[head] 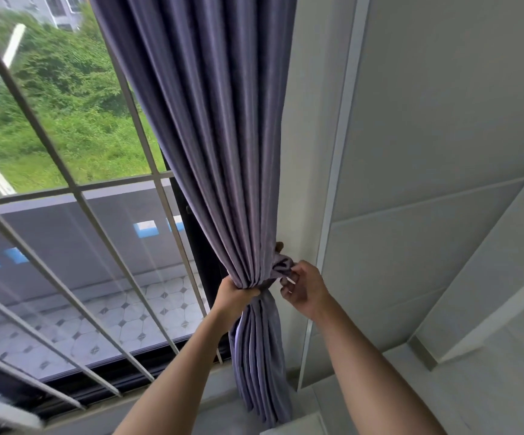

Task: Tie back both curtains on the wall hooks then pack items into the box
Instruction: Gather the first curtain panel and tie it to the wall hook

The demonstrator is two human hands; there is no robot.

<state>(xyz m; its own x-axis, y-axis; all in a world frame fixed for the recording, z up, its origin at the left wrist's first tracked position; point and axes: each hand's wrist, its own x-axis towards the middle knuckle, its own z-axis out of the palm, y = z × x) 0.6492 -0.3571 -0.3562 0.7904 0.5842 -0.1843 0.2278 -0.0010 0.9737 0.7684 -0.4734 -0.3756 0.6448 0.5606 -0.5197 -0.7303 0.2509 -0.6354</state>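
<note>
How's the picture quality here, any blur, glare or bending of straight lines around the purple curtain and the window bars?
Head view: daylight from the window; the pleated purple fabric curtain and both hands, left hand and right hand, are fairly sharp. The grey metal window bars splay and tilt from wide-angle distortion. Faint reflections streak the glass; the lower left corner is smeared.

This looks like a room in a home: a purple curtain point(216, 146) hangs at a big window point(66, 189) with metal bars point(75, 196), beside pale wall panels point(436, 120), with green bushes point(63, 80) outside.
</note>
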